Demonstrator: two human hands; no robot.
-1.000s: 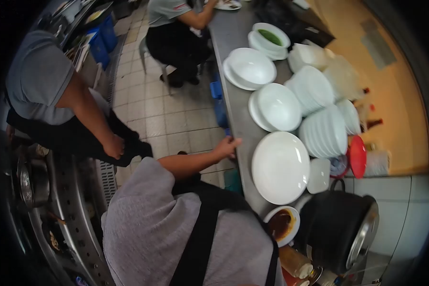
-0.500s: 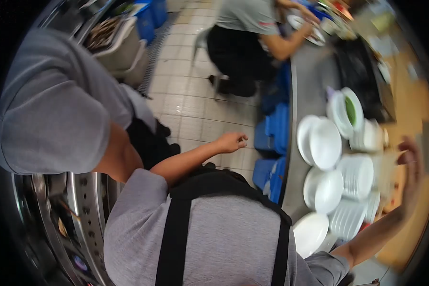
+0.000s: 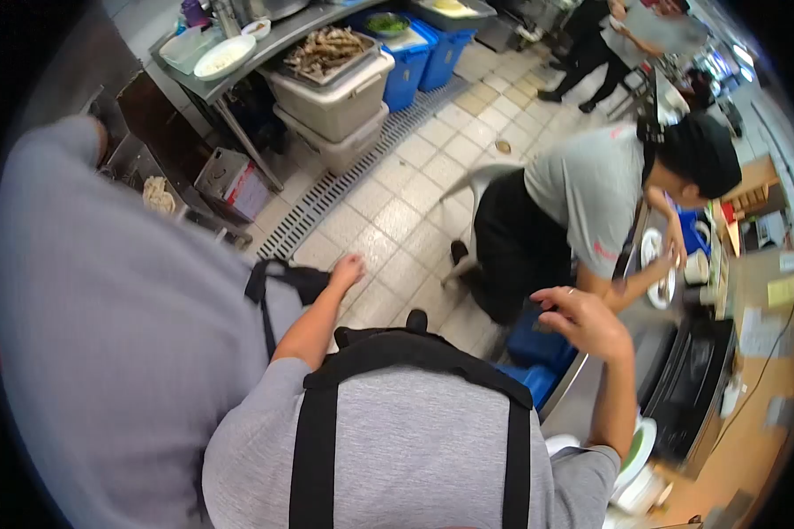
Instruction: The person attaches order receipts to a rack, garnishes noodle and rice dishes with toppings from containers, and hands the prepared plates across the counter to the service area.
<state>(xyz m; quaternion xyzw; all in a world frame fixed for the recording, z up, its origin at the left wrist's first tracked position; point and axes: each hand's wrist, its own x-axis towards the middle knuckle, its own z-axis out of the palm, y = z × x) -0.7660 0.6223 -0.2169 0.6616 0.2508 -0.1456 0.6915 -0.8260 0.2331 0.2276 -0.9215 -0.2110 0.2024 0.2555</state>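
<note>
Okay so plain blue bins (image 3: 531,346) sit beside the steel counter (image 3: 573,398), right hand (image 3: 589,324) raised near them, fingers loosely curled, left hand (image 3: 348,271) stretched forward, fingers half bent

Fair indoor light, mod. bright, w/ fisheye view & black corners
Bright lamps (image 3: 743,57) top R, bkgd nr them hazy; tiled floor (image 3: 381,245) pale w/ soft glare spots; dull sheen on steel worktop (image 3: 651,342); dim under table (image 3: 265,53) top L; neighbour's grey shirt (image 3: 106,335) blurred, R grip (image 3: 589,324) a bit soft; lines bend twd edges
</note>
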